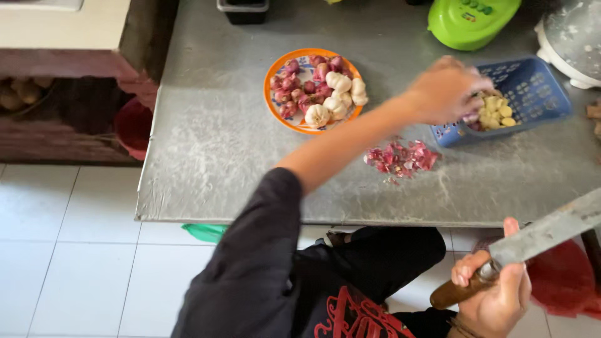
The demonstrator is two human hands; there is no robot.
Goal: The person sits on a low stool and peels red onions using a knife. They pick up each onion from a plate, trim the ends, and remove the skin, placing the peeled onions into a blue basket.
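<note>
Basket of peeled cloves under cupped left hand; right hand grips knife; peels nearby.

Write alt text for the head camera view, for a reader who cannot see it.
A person's left hand reaches into a blue basket of peeled garlic cloves while the right hand holds a large knife below the edge of the grey counter. An orange-rimmed plate of shallots and garlic bulbs and a pile of red peelings lie on the counter.
</note>
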